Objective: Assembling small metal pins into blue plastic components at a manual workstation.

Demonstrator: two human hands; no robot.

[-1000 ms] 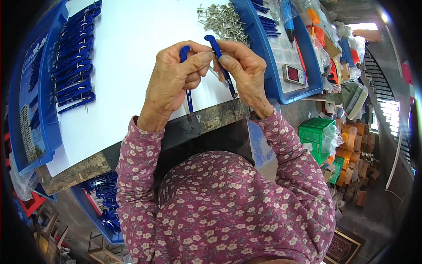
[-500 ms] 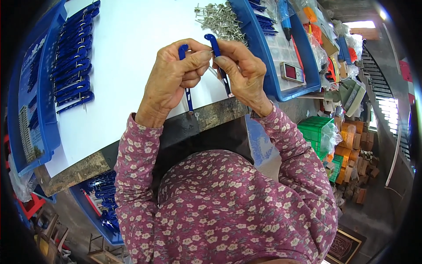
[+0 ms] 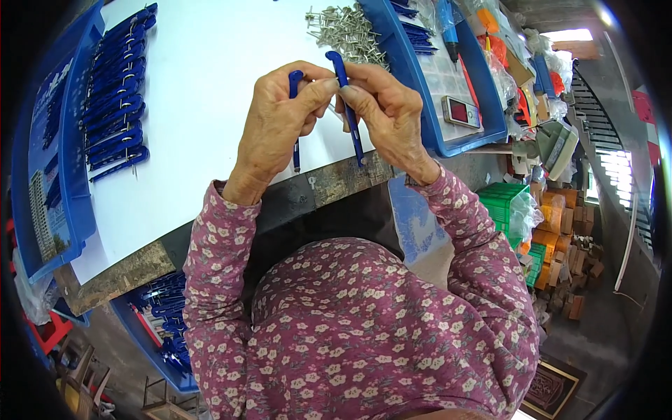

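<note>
My left hand [image 3: 266, 122] pinches a slim blue strip with a rounded, hooked top [image 3: 295, 78]; its lower end points towards me. In my right hand [image 3: 388, 115] is a second blue strip [image 3: 355, 136] of the same shape, gripped between thumb and fingers. The thumbs nearly meet between the two strips, above the white tabletop near its front edge. Something thin and pale shows under the fingers, too covered to make out. Beyond the right hand lies a heap of silvery flat-headed metal pins [image 3: 343, 31].
A row of blue strips with metal pins [image 3: 115, 105] lies at left, beside a blue tray [image 3: 77, 189]. Another blue tray [image 3: 437, 140] at right holds more strips and a small device with a screen [image 3: 462, 112]. Below the table at left is a blue bin [image 3: 136, 336] of blue parts.
Both strips have turned in my fingers, so the slots on their faces show less. The right strip's lower end has swung slightly left and nearer. Both hands keep their hold.
</note>
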